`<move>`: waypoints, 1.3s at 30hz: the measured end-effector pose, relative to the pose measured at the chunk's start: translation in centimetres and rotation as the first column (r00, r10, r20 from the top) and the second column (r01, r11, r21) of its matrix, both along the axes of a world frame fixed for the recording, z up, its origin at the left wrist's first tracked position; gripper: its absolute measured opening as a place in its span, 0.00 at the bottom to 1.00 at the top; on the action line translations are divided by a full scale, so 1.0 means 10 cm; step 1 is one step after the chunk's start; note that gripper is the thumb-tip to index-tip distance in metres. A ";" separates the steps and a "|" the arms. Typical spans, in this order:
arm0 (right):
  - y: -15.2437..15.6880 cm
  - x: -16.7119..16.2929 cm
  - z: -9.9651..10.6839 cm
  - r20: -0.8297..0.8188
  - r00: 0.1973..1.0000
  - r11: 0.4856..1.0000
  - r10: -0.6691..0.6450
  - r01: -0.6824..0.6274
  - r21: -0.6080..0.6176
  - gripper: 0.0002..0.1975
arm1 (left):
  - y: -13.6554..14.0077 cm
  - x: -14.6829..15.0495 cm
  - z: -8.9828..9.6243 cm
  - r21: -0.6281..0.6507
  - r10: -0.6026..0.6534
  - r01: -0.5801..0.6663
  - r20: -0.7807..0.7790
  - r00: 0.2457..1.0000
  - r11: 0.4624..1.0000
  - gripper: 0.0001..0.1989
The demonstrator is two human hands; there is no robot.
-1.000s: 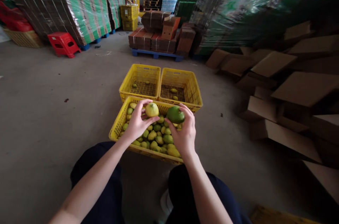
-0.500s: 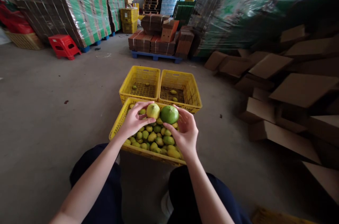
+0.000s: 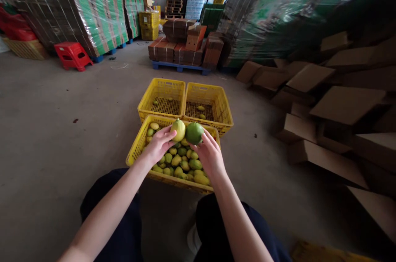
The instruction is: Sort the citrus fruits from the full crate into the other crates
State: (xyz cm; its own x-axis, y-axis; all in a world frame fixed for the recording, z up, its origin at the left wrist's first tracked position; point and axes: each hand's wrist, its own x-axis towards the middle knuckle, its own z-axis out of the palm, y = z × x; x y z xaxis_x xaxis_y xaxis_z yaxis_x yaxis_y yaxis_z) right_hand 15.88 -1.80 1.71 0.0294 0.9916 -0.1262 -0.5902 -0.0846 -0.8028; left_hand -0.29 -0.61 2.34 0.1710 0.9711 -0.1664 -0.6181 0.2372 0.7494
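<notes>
My left hand (image 3: 158, 145) is closed around a yellow lemon (image 3: 178, 130), its pointed tip turned upward. Close beside it, my right hand (image 3: 210, 155) grips a dark green lemon (image 3: 194, 133) between thumb and fingers. Both fruits are held side by side above a yellow crate (image 3: 133, 149) that holds many yellow and green lemons (image 3: 176, 160). Behind that crate stand a left yellow crate (image 3: 145, 104) and a right yellow crate (image 3: 225, 107), each with a couple of lemons on its slatted floor.
Opened cardboard boxes (image 3: 346, 103) are heaped on the right. A red stool (image 3: 73, 55) stands at the left by wrapped stacks (image 3: 99, 10). Farther back, bundled flat cartons (image 3: 185, 49) rest on a blue pallet (image 3: 181, 67).
Both fruits have been turned in my fingers: the yellow lemon's tip now points up, and the green one shows a different side. The view has shifted slightly.
</notes>
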 end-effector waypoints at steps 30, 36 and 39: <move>0.01 -0.07 -0.11 0.139 0.990 1.000 -0.014 0.012 0.018 0.20 | 0.04 -0.05 -0.07 0.218 0.223 -0.136 -0.443 0.868 0.966 0.27; 0.01 -0.09 -0.09 0.176 0.984 0.999 -0.007 0.001 0.032 0.20 | 0.00 -0.04 -0.07 0.330 0.261 -0.108 -0.467 0.845 0.938 0.25; 0.01 -0.07 -0.07 0.210 0.977 0.999 -0.019 0.013 0.032 0.21 | -0.02 -0.05 -0.06 0.393 0.282 -0.090 -0.466 0.838 0.915 0.26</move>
State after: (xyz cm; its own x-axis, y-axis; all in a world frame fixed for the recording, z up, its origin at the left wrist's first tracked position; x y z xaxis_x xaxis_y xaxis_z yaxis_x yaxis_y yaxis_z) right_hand 15.16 -1.72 0.99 0.0683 0.9940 -0.0854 -0.4088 -0.0502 -0.9112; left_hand -0.76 -0.78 1.74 -0.0334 0.9850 0.1695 -0.1365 -0.1725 0.9755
